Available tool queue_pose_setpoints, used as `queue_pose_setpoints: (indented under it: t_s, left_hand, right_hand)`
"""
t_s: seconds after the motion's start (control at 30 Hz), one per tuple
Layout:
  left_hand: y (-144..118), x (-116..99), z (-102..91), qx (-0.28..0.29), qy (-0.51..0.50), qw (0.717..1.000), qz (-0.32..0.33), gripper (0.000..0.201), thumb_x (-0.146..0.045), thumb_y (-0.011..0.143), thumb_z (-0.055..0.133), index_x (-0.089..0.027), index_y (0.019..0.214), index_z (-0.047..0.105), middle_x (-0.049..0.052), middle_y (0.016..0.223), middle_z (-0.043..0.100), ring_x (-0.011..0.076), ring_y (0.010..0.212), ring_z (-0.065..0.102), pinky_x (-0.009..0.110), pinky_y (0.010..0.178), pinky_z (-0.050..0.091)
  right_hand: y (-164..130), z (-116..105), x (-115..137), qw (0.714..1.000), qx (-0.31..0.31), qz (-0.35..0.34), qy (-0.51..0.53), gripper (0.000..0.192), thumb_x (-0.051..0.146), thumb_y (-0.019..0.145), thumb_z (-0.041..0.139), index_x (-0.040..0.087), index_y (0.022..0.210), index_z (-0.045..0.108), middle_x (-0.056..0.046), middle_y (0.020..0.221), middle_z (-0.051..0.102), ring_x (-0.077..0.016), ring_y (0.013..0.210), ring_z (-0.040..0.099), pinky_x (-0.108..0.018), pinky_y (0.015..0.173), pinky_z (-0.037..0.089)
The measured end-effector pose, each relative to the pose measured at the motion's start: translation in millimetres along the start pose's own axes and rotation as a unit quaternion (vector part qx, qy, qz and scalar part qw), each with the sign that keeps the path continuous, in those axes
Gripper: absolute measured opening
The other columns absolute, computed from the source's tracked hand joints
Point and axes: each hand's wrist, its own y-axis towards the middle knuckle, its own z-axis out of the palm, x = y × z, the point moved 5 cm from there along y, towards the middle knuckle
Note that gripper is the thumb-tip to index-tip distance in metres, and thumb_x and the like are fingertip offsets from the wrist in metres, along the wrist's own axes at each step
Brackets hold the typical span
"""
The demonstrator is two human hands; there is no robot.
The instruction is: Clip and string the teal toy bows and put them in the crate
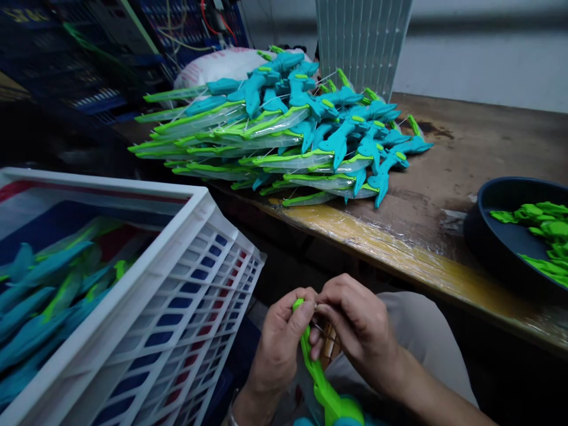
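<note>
Low in front of my lap, my left hand (284,334) grips the narrow tip of a green and teal plastic toy bow (323,384). Its lower part runs down out of the picture. My right hand (359,328) is closed against the left one, thumb and fingertips pinched together at the bow's tip. A small pale bit shows between those fingertips, and a thin strand runs beneath them; it looks like the bow's string, though the fingers hide most of it.
Many similar toy bows (266,130) lie stacked on the brown table (479,148). At the left stands a white plastic crate (195,284) holding teal and green pieces (48,302). A dark round basin (483,236) with green parts (550,228) sits at the right. Behind are a white sack (213,66) and a grey ribbed panel (361,44).
</note>
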Motion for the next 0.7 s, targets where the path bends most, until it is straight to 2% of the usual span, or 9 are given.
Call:
queue_pose_setpoints:
  t_s: [0.1,0.27,0.43,0.53,0.63,0.7]
  left_hand:
    - [-0.3,0.9,0.9,0.011,-0.015,1.0,-0.004,0.039,-0.049,0.092,0.075,-0.016,0.076,0.063,-0.005,0.054,0.051,0.0062,0.041,0.047,0.014,0.039,0.04]
    - [-1.6,-0.8,4.8,0.025,-0.033,0.999,-0.007,0.041,-0.05,0.09,0.078,-0.016,0.074,0.061,-0.006,0.055,0.051,0.0056,0.04,0.047,0.013,0.038,0.039]
    - [-0.2,-2.2,6.0,0.016,-0.027,0.999,0.002,0.045,-0.053,0.09,0.076,-0.016,0.071,0.06,-0.005,0.054,0.051,0.0057,0.039,0.047,0.014,0.037,0.038]
    - [0.9,-0.6,3.5,0.005,-0.013,1.0,0.005,0.044,-0.053,0.091,0.075,-0.016,0.072,0.061,-0.005,0.055,0.05,0.006,0.039,0.046,0.015,0.038,0.037]
    - [0.4,0.1,0.1,-0.017,0.006,1.0,0.008,0.043,-0.055,0.088,0.077,-0.017,0.075,0.063,-0.005,0.057,0.05,0.0062,0.041,0.046,0.015,0.037,0.036]
    - [-0.4,0.1,-0.2,-0.02,0.018,1.0,0.008,0.043,-0.056,0.087,0.077,-0.016,0.078,0.065,-0.004,0.059,0.052,0.0065,0.042,0.046,0.015,0.037,0.036]
  right_hand:
    - [-2.2,2.2,4.4,0.998,0.002,-0.054,-0.033,0.015,0.01,0.104,0.052,0.018,0.103,0.064,-0.007,0.091,0.066,-0.0156,0.082,0.063,-0.025,0.069,0.054]
    - [-5.2,3.9,6.1,0.992,-0.013,-0.084,-0.088,0.014,0.006,0.101,0.053,0.017,0.097,0.06,-0.007,0.085,0.063,-0.0169,0.077,0.059,-0.027,0.066,0.051]
    - [-4.8,-0.9,4.8,0.992,-0.032,-0.062,-0.104,0.015,0.007,0.102,0.051,0.019,0.095,0.057,-0.005,0.083,0.06,-0.0167,0.077,0.058,-0.028,0.066,0.048]
    - [-2.7,-3.5,6.6,0.994,-0.02,-0.049,-0.095,0.015,0.009,0.104,0.049,0.019,0.096,0.056,-0.005,0.086,0.061,-0.0162,0.079,0.06,-0.027,0.068,0.05]
    - [-0.6,-1.8,9.0,0.996,0.015,-0.042,-0.075,0.005,0.017,0.104,0.057,0.017,0.108,0.059,-0.008,0.097,0.065,-0.0183,0.087,0.063,-0.029,0.075,0.054]
    - [0.3,0.5,9.5,0.997,0.032,-0.038,-0.062,0.013,0.02,0.103,0.061,0.015,0.116,0.061,-0.009,0.101,0.066,-0.0189,0.091,0.064,-0.029,0.078,0.056]
